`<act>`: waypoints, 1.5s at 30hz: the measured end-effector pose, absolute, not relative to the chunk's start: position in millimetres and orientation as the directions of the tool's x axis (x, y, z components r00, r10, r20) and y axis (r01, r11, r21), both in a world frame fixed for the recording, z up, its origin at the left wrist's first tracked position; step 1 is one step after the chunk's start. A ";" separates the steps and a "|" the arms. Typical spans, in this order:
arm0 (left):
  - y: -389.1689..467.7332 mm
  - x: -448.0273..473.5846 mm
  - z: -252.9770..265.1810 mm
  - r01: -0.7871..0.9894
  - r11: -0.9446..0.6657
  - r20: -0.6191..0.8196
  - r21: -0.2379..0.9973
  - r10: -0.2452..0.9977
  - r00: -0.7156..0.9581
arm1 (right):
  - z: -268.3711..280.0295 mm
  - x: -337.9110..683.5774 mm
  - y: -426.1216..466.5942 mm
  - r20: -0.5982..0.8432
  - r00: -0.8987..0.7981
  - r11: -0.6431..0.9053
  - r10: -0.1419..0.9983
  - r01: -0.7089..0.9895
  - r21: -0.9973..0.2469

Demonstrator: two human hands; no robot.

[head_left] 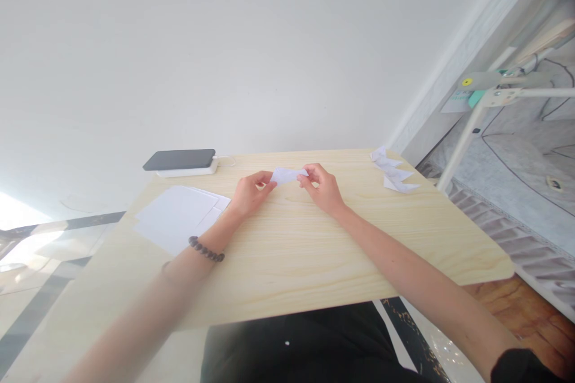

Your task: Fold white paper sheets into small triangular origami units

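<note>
A small piece of folded white paper (pixel 286 176) is held up between my two hands, over the far middle of the wooden table. My left hand (pixel 252 192) pinches its left end between thumb and fingers; a dark bead bracelet (pixel 206 249) circles that wrist. At the paper's right end, the thumb and fingertips of my right hand (pixel 322 187) close on it. Left of my left hand lies a loose stack of white paper sheets (pixel 177 212). Several folded white paper pieces (pixel 393 172) stand in a row at the table's far right.
A dark phone (pixel 180 159) rests on a white box-like block (pixel 188 172) with a white cable, at the far left corner. The light wood table (pixel 278 269) backs against a white wall (pixel 251 54). A white metal frame (pixel 465 143) rises beyond the right edge.
</note>
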State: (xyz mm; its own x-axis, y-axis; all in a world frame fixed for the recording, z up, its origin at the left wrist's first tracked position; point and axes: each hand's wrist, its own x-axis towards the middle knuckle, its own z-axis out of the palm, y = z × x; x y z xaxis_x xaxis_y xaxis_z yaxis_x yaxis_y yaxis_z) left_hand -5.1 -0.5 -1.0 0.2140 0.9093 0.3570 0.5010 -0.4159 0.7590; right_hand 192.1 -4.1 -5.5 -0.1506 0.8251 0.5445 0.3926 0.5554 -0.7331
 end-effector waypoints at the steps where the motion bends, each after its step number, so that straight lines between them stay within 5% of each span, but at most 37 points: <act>1: -1.9 -4.2 0.4 0.515 -0.440 0.387 0.735 0.897 0.214 | -5.5 191.6 -5.0 0.543 -0.169 0.561 0.822 0.397 -0.726; 16: -7.7 -1.3 4.2 0.618 -0.622 0.602 0.482 0.747 0.282 | -5.4 188.4 -11.1 0.560 -0.300 0.629 0.772 0.483 -0.609; 29: -13.6 0.6 10.3 0.582 -0.469 0.427 0.665 0.877 0.219 | -1.4 188.3 -13.2 0.588 -0.364 0.690 0.723 0.435 -0.579; 35: -11.2 -0.3 6.1 0.536 -0.477 0.424 0.696 0.876 0.229 | -0.2 189.1 -14.8 0.452 -0.260 0.521 0.853 0.384 -0.763; 45: -13.8 1.4 8.1 0.548 -0.483 0.434 0.683 0.872 0.228 | -5.4 193.1 -6.4 0.394 -0.267 0.470 0.880 0.356 -0.808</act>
State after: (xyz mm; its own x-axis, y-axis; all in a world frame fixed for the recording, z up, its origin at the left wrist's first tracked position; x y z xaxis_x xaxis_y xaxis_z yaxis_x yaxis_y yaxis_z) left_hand 1.4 -13.8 8.1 0.2276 0.8716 0.4343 0.5480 -0.4833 0.6827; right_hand 193.1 -6.4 -5.4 -0.2673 0.8796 0.3936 0.3564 0.4697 -0.8077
